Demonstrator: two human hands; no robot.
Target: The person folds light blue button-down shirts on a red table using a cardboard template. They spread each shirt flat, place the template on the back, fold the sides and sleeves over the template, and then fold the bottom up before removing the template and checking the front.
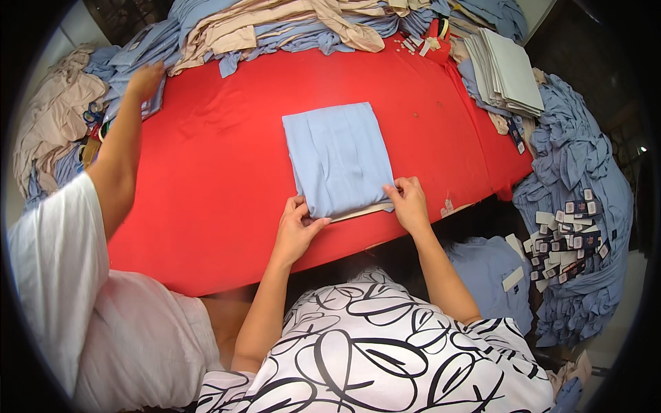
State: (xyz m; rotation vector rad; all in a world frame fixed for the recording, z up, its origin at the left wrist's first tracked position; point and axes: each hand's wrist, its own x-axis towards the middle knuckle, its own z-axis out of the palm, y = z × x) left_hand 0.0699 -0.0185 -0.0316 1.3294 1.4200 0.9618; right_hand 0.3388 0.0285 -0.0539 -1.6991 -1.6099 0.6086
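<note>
On my feed, the left hand [295,230] and right hand [409,204] pinch the folded blue garment [337,157] at seven and five o'clock, nearing six on the red table [206,186]; uneven tugging might skew its layers.

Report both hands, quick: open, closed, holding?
Left hand: at near left corner of folded blue cloth; grip cannot be told.
Right hand: at its near right corner; grip cannot be told.
</note>
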